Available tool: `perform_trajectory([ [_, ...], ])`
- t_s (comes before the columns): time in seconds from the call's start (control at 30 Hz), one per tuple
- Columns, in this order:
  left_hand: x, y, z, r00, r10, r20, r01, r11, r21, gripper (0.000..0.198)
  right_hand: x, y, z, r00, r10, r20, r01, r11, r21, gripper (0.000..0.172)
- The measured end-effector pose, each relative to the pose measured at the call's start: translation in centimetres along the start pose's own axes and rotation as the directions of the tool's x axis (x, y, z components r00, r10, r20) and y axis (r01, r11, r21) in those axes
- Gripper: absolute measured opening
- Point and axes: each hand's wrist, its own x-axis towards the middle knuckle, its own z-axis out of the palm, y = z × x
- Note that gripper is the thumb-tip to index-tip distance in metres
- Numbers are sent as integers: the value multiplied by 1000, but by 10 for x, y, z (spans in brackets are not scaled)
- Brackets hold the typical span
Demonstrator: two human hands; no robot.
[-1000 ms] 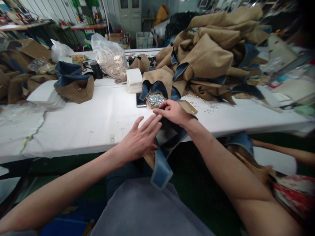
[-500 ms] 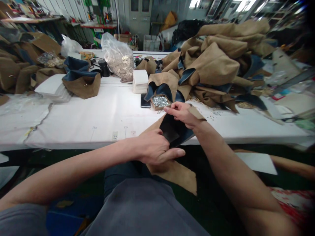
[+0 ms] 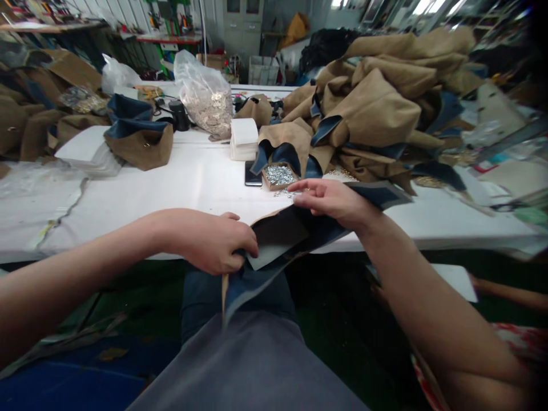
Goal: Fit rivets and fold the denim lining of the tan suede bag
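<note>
Our left hand [image 3: 214, 242] closes its grip on the tan-and-blue fabric panel [image 3: 278, 233]; our right hand [image 3: 331, 201] pinches its far edge. We should tension it evenly, clear of the box of silver hardware [image 3: 278, 174] on the counter [image 3: 171, 182].

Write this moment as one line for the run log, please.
left hand: grips fabric piece at table edge | right hand: pinches its upper edge | nearby: box of metal parts, phone

A tan suede piece [image 3: 319, 237] with a dark blue lining is held spread, lining side up, across the front edge of the white table [image 3: 171, 188]. A brownish-grey panel is seen at its middle. One narrow end hangs folded below the table edge.
</note>
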Motion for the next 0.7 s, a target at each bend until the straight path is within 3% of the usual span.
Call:
perform_trajectory([
  [0.03, 1, 0, -7, 996, 33, 79, -28, 998, -59, 33, 1, 2, 2, 1000, -18, -14, 15, 980, -200, 72],
  [0.1, 4, 0, -18, 984, 56, 167, -27, 985, -171, 37, 7, 6, 7, 992, -68, -105, -4, 820, -572, 60],
  [0.2, 8, 1, -23, 980, 19, 198, 30, 970, -241, 23, 18, 10, 10, 977, -124, -175, -79, 549, -832, 31],
  [0.33, 3, 8, -21, 965, 49, 256, 32, 952, -306, 28, 25, 8, 7, 987, -97, -130, -66, 491, -869, 33],
  [0.47, -4, 22, -20, 960, 52, 275, 32, 956, -292, 31, 21, 2, 7, 965, -103, -240, -170, 449, -877, 38],
  [0.57, -1, 31, -6, 983, -82, 163, 111, 978, -178, 28, 15, -2, 14, 952, -84, -296, -234, 427, -874, 41],
  [0.63, 3, 30, 4, 986, -139, 94, 153, 974, -165, 9, 12, -3, 16, 947, -69, -314, -259, 416, -872, 42],
  [0.7, 5, 23, 6, 990, -130, 45, 136, 972, -190, 26, 9, -2, 14, 946, -45, -321, -275, 413, -868, 40],
])
